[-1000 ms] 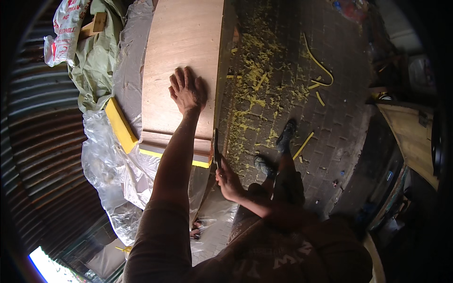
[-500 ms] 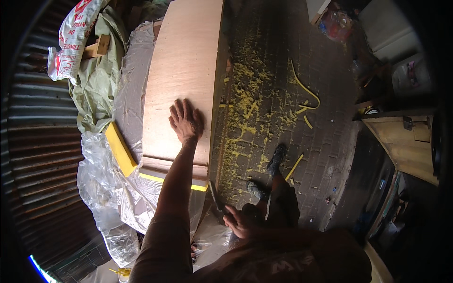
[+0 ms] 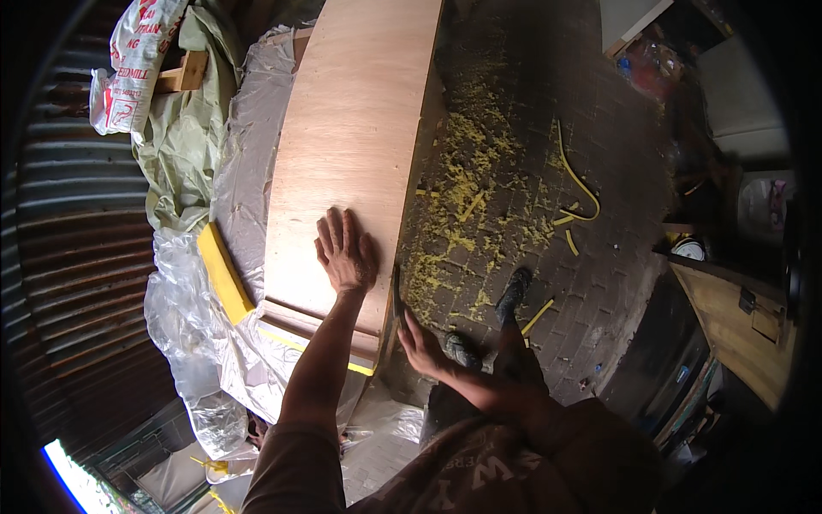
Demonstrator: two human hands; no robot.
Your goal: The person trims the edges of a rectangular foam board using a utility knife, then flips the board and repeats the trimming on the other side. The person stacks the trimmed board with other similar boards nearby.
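A long plywood panel [image 3: 351, 128] stretches away from me, with a strip of yellow foam [image 3: 360, 369] showing beneath its near end. Flat on its top rests my left hand [image 3: 347, 255], fingers stretched out and holding nothing. My right hand [image 3: 421, 344] is closed around a narrow, dark knife [image 3: 397, 291]. The blade points away from me along the panel's right side, close against the edge; whether it touches is hard to tell. My fingers partly hide its handle.
Yellow foam crumbs [image 3: 467, 171] and a curved yellow strip [image 3: 582, 184] litter the brick floor at right. A yellow foam bar [image 3: 224, 274] lies on plastic sheeting [image 3: 184, 343] to the left, near a corrugated metal wall [image 3: 81, 248]. A wooden cabinet [image 3: 728, 317] stands at right.
My right hand has moved forward, bringing the knife from beyond the panel's near corner up alongside its right edge. The left hand remains flat on the panel. The view has shifted slightly.
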